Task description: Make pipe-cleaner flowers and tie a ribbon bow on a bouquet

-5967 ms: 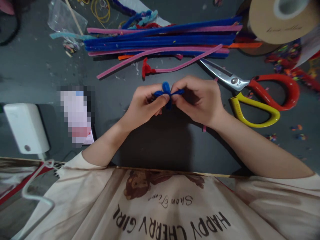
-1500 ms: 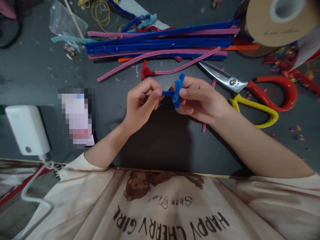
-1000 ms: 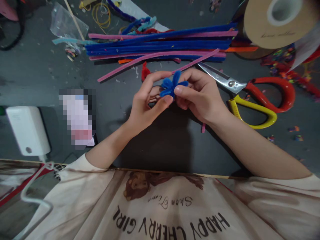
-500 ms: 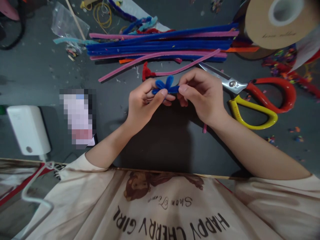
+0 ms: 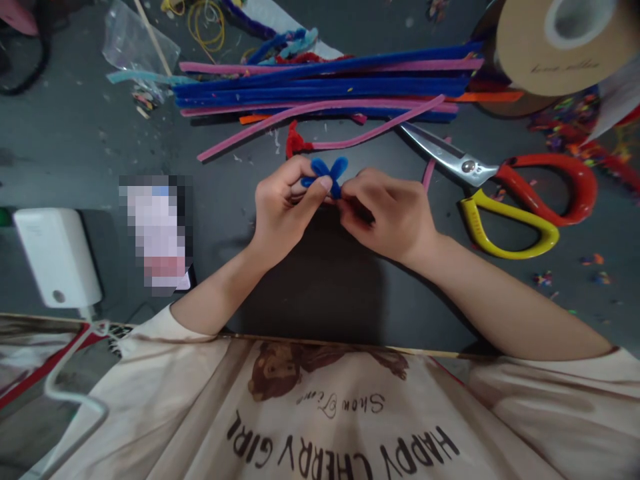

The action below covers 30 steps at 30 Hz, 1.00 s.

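Note:
A small blue pipe-cleaner piece with several loops is pinched between the thumb and fingers of my left hand. My right hand has its fingers closed on the lower right part of the same blue piece, at the fingertips of the left. Just beyond the hands lies a pink pipe cleaner with a red twisted end. Farther back is a bundle of long blue and pink pipe cleaners.
Scissors with red and yellow handles lie right of my right hand. A ribbon spool stands at the back right. On the left are a blurred phone and a white power bank with a cable.
My right hand has moved down and turned, its knuckles now facing up, and the blue loop it grips points downward instead of right. My left hand has hardly moved.

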{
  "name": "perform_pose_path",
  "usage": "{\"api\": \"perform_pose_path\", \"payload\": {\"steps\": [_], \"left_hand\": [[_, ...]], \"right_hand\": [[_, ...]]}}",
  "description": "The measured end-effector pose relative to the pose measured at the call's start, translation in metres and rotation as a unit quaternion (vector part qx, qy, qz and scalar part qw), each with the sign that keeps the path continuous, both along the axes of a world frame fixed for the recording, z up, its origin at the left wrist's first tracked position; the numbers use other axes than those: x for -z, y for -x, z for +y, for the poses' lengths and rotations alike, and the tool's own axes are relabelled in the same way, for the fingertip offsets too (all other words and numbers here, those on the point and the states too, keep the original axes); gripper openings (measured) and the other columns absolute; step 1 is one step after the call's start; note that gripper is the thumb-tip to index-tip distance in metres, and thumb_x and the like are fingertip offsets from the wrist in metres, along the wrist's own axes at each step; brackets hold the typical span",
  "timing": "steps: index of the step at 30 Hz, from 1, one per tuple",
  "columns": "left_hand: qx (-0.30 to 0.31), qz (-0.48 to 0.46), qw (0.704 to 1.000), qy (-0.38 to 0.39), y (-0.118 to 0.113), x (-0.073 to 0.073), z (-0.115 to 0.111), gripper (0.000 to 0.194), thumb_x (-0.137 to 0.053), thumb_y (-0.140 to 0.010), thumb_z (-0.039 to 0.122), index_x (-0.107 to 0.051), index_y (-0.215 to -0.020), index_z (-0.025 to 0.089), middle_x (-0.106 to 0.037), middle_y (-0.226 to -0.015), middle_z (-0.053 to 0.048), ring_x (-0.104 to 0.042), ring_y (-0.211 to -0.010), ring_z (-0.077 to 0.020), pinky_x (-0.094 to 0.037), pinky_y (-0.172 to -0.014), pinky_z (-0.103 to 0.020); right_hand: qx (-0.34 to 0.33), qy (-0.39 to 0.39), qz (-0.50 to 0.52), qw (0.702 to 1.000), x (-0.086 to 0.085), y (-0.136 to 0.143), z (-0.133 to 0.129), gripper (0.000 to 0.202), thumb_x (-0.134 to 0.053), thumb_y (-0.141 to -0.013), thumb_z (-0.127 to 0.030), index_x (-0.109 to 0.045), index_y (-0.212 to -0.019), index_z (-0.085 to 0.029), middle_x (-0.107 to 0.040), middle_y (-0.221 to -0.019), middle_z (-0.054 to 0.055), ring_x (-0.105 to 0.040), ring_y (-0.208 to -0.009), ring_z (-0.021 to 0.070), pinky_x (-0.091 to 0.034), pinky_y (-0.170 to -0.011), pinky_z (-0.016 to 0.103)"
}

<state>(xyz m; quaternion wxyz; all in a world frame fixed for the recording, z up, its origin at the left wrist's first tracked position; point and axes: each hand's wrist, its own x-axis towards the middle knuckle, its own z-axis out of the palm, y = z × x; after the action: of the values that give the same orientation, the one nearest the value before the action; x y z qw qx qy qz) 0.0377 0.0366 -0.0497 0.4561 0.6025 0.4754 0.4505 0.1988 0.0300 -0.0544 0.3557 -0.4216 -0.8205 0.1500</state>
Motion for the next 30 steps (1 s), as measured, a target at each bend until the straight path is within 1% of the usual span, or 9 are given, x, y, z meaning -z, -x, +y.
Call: {"api": "perform_pose_path", "payload": {"steps": [4, 7, 9, 12, 19, 21, 24, 27, 30], "left_hand": [[0.016, 0.012, 1.000, -0.024, 0.000, 0.001, 0.001, 0.023, -0.057, -0.085, 0.037, -0.055, -0.072, 0.018, -0.060, -0.061, 0.006, -0.062, -0.056, -0.0026, -0.049, -0.052, -0.013], [0.045, 0.029, 0.998, -0.029, 0.000, 0.002, 0.000, 0.017, -0.058, -0.084, 0.030, -0.056, -0.072, 0.018, -0.061, -0.061, 0.006, -0.061, -0.055, -0.0027, -0.047, -0.051, -0.012], [0.053, 0.048, 0.997, -0.024, 0.000, 0.003, 0.000, 0.014, -0.059, -0.083, 0.027, -0.057, -0.073, 0.017, -0.061, -0.061, 0.005, -0.061, -0.055, -0.0032, -0.046, -0.051, -0.013], [0.047, 0.049, 0.997, -0.023, 0.000, 0.003, 0.000, 0.012, -0.059, -0.083, 0.025, -0.057, -0.073, 0.017, -0.060, -0.060, 0.006, -0.061, -0.055, -0.0033, -0.046, -0.051, -0.013], [0.041, -0.001, 0.999, 0.001, 0.001, 0.001, 0.002, 0.014, -0.059, -0.084, 0.031, -0.058, -0.076, 0.019, -0.066, -0.066, 0.005, -0.066, -0.060, -0.0045, -0.052, -0.056, -0.014], [0.042, -0.013, 0.999, 0.008, 0.001, 0.002, 0.002, 0.015, -0.059, -0.084, 0.036, -0.058, -0.084, 0.021, -0.066, -0.067, 0.006, -0.067, -0.061, -0.0056, -0.054, -0.058, -0.016], [0.031, -0.042, 0.999, 0.006, 0.000, 0.003, 0.002, 0.026, -0.057, -0.083, 0.045, -0.055, -0.099, 0.024, -0.066, -0.070, 0.006, -0.068, -0.062, -0.0065, -0.056, -0.059, -0.018], [0.030, -0.040, 0.999, -0.006, -0.002, 0.004, 0.002, 0.024, -0.054, -0.085, 0.046, -0.056, -0.090, 0.023, -0.066, -0.071, 0.006, -0.067, -0.062, -0.0060, -0.056, -0.058, -0.018], [0.024, -0.033, 0.999, -0.013, -0.002, 0.003, 0.001, 0.025, -0.050, -0.089, 0.042, -0.057, -0.078, 0.019, -0.064, -0.068, 0.004, -0.064, -0.059, -0.0043, -0.054, -0.056, -0.017]], "right_hand": [[-0.002, 0.105, 0.065, 0.992, -0.005, -0.002, 0.001, 0.010, -0.051, -0.080, -0.017, -0.050, -0.071, -0.019, -0.051, -0.061, -0.003, -0.043, -0.051, 0.0059, -0.034, -0.049, 0.022], [0.014, 0.154, 0.141, 0.978, -0.008, -0.003, 0.004, 0.016, -0.050, -0.087, -0.028, -0.052, -0.074, -0.020, -0.049, -0.061, -0.003, -0.042, -0.052, 0.0063, -0.038, -0.051, 0.022], [0.030, 0.156, 0.164, 0.974, -0.008, -0.003, 0.006, 0.019, -0.048, -0.090, -0.034, -0.054, -0.078, -0.021, -0.050, -0.064, -0.003, -0.043, -0.053, 0.0070, -0.039, -0.051, 0.023], [0.028, 0.151, 0.176, 0.972, -0.007, -0.003, 0.008, 0.023, -0.047, -0.091, -0.037, -0.054, -0.075, -0.021, -0.050, -0.064, -0.002, -0.042, -0.053, 0.0072, -0.037, -0.050, 0.024], [0.005, 0.166, 0.196, 0.967, -0.006, -0.004, 0.009, 0.023, -0.050, -0.090, -0.032, -0.051, -0.070, -0.020, -0.049, -0.063, -0.003, -0.040, -0.052, 0.0060, -0.034, -0.049, 0.023], [0.010, 0.190, 0.223, 0.956, -0.006, -0.003, 0.010, 0.022, -0.050, -0.090, -0.031, -0.051, -0.071, -0.020, -0.049, -0.063, -0.003, -0.041, -0.051, 0.0050, -0.032, -0.048, 0.022], [0.032, 0.212, 0.296, 0.931, -0.003, -0.003, 0.012, 0.024, -0.055, -0.088, -0.038, -0.050, -0.072, -0.021, -0.046, -0.059, -0.005, -0.041, -0.046, 0.0038, -0.031, -0.044, 0.021], [0.048, 0.218, 0.343, 0.912, -0.001, -0.003, 0.014, 0.028, -0.058, -0.085, -0.046, -0.049, -0.072, -0.023, -0.044, -0.055, -0.007, -0.039, -0.042, 0.0037, -0.032, -0.042, 0.020], [0.024, 0.240, 0.354, 0.903, -0.001, -0.003, 0.015, 0.028, -0.059, -0.084, -0.045, -0.050, -0.072, -0.022, -0.046, -0.055, -0.007, -0.041, -0.042, 0.0035, -0.034, -0.043, 0.020]]}}
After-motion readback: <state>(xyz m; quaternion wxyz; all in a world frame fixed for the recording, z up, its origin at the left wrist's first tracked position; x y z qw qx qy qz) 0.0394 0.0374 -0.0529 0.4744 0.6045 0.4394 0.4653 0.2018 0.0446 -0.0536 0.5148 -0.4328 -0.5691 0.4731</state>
